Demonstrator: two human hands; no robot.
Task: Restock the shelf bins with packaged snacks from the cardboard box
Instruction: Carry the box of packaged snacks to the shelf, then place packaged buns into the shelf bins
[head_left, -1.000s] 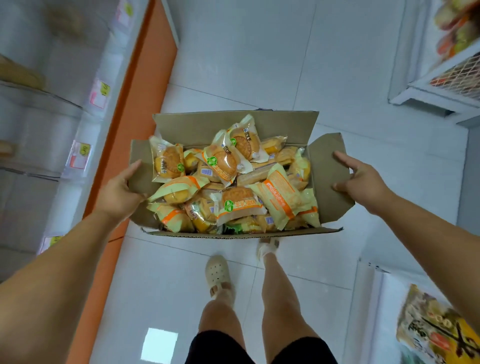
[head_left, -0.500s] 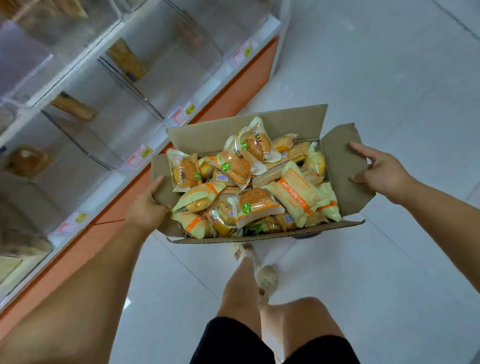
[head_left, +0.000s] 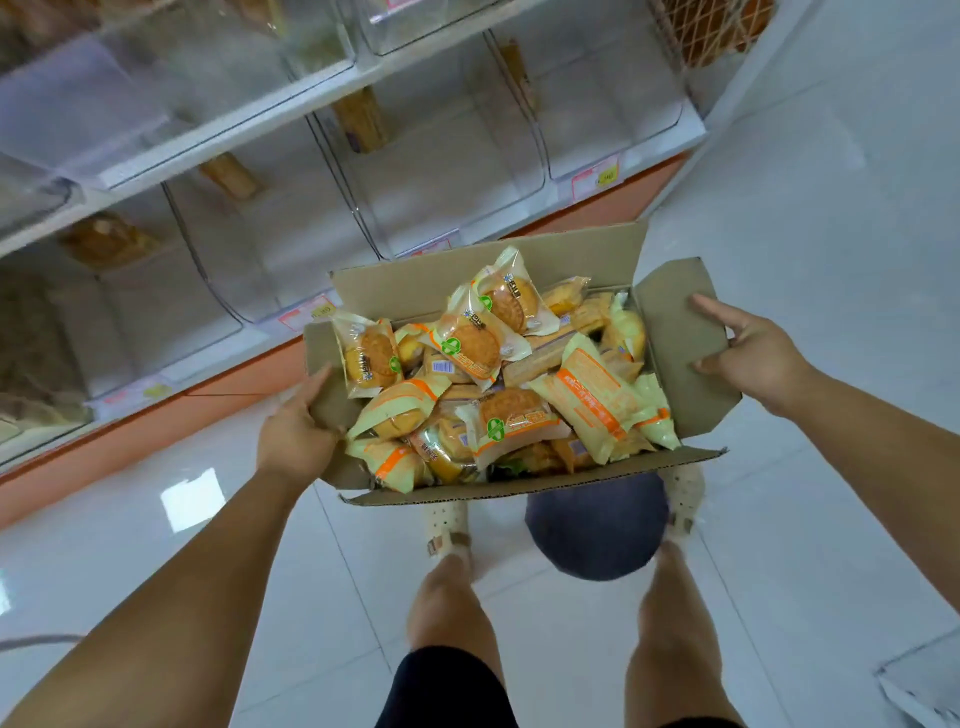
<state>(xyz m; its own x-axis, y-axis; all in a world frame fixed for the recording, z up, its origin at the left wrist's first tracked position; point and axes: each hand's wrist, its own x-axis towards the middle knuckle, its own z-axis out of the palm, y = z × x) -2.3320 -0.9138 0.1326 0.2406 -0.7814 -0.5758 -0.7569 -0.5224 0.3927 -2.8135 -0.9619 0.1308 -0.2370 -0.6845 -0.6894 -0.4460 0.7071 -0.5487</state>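
Observation:
An open cardboard box (head_left: 680, 332), heaped with several pale green and orange packaged snacks (head_left: 493, 384), is held above the floor in front of me. My left hand (head_left: 296, 431) grips its left end, thumb over the edge. At the opposite end my right hand (head_left: 748, 353) holds the folded-out right flap, fingers curled round its edge. Clear plastic shelf bins (head_left: 447, 150) line the white shelf just beyond the box, most holding only a few brown snack packs.
An orange base strip (head_left: 171, 415) runs under the shelf. A round dark stool (head_left: 597, 525) stands on the glossy white tiles below the box, between my sandalled feet. A wire basket (head_left: 711, 26) hangs at the top right.
I have turned left with the box, so the shelf bins now fill the view right behind it. The dark stool has come into sight under the box. Both hands keep their hold.

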